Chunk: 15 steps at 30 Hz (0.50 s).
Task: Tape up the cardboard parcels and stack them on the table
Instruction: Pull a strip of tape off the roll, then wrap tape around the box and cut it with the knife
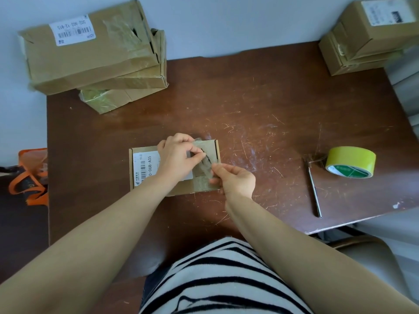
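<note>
A small flat cardboard parcel (147,184) with a white barcode label lies on the brown table (260,105), in front of me. A strip of clear tape (205,159) stretches above its right half. My left hand (179,157) pinches the strip's far end over the parcel. My right hand (233,181) pinches the near end at the parcel's right front corner. A yellow-green tape roll (350,162) lies on its side to the right, apart from both hands.
A stack of larger cardboard parcels (90,57) stands at the table's back left, another stack (371,35) at the back right. A thin metal tool (314,189) lies left of the tape roll. An orange bag (31,175) sits beyond the left edge.
</note>
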Available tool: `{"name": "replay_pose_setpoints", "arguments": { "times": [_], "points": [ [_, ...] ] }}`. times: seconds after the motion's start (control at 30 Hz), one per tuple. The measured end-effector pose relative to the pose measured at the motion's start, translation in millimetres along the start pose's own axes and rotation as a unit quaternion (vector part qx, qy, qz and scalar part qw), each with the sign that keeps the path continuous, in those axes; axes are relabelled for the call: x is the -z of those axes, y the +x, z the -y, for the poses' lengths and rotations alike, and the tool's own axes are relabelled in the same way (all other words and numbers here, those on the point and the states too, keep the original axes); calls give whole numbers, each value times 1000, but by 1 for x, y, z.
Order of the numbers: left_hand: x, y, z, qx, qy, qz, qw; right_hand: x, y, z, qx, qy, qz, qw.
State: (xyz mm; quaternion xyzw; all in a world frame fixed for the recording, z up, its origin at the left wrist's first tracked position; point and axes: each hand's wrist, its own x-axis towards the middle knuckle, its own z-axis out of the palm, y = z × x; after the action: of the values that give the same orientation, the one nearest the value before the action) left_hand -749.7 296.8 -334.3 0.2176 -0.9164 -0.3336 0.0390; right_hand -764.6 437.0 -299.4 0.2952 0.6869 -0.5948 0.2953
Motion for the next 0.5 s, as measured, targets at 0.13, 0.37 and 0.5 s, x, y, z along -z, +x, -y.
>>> {"name": "replay_pose_setpoints", "arguments": {
  "times": [0.13,0.37,0.5],
  "points": [
    [1,0,0,1,-6,1,1000,-3,2,-1,22,-39,-26,999],
    [1,-1,2,-9,-11,-3,1000,-4,-10,1,145,-23,28,989],
    [1,-1,3,-8,-16,2,1000,-5,-3,2,99,-59,-11,993]
  ]
}}
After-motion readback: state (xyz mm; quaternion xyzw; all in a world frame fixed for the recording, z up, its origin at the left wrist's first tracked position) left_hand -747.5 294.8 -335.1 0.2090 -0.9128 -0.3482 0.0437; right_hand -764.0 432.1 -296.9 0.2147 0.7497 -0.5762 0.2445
